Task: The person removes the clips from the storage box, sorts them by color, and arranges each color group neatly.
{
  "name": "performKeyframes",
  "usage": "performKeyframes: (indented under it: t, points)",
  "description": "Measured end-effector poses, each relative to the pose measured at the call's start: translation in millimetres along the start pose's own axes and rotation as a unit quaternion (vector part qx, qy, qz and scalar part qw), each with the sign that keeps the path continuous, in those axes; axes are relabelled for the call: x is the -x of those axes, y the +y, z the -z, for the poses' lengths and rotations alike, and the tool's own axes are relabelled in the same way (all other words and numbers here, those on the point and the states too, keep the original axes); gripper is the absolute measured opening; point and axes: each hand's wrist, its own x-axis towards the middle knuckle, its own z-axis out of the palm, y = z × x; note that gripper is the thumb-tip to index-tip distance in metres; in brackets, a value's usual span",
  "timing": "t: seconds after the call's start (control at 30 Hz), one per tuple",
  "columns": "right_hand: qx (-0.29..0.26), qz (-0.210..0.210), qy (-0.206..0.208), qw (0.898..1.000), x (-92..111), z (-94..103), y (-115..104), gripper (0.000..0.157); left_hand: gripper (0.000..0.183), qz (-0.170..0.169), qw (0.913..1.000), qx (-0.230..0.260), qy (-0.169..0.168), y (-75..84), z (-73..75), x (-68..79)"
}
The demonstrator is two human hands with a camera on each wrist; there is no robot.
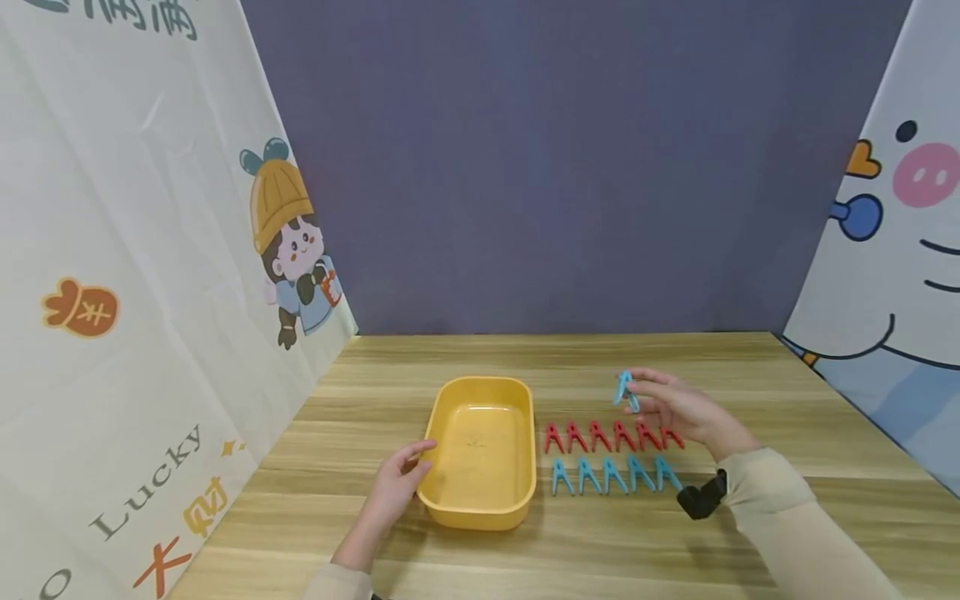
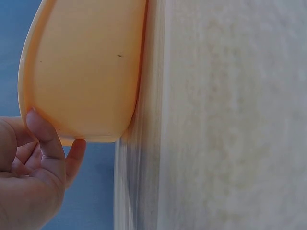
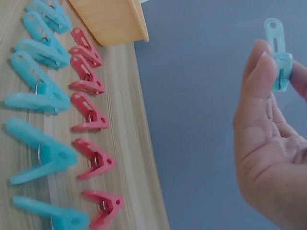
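Observation:
My right hand [image 1: 686, 408] pinches a light-blue clothespin [image 3: 275, 36] between thumb and fingers, raised above the table beyond the rows of pins. The fingers of my left hand [image 1: 396, 483] touch the left side of a yellow plastic basin [image 1: 532, 446], which stands upright with nothing in it. Seen from the left wrist, the fingertips lie against the basin's wall near its rim. To the right of the basin, several red clothespins [image 1: 598, 430] form a row. Nearer to me runs a second row, of several blue clothespins [image 1: 558, 468], legs toward me.
Everything stands on a wood-grain table [image 1: 600, 550]. A dark grey-blue panel [image 1: 525, 167] rises behind its far edge. Printed white sheets close in the left [image 1: 150, 250] and right sides. A black strap piece [image 1: 702, 497] hangs at my right wrist, close to the last blue pin.

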Motion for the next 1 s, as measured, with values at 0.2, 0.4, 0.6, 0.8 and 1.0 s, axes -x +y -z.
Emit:
performKeyframes:
  t: [0.2, 0.4, 0.6, 0.8, 1.0]
  points:
    - [-0.001, 0.002, 0.008, 1.0, 7.4, 9.9, 2.5, 0.023, 0.031, -0.002, 1.0, -0.001, -0.003, -0.2, 0.0, 0.5]
    - [0.0, 0.01, 0.0, 1.0, 15.1, 22.7, 7.7, 0.027, 0.031, -0.001, 1.0, -0.002, -0.003, 0.2, -0.5, 0.6]
    - [-0.019, 0.007, 0.012, 1.0, 23.6, 31.7, 13.1, 0.026, 0.03, 0.002, 1.0, -0.006, 0.004, 0.9, -1.0, 0.7]
    - [-0.017, 0.01, 0.01, 1.0, 33.3, 41.0, 18.1, 0.033, 0.03, 0.006, 0.9999, -0.005, 0.006, 1.4, -1.0, 0.4]
    - [-0.015, 0.002, 0.01, 1.0, 40.5, 49.5, 23.2, 0.034, 0.031, 0.008, 0.9999, -0.004, 0.005, 1.9, -1.6, 0.6]
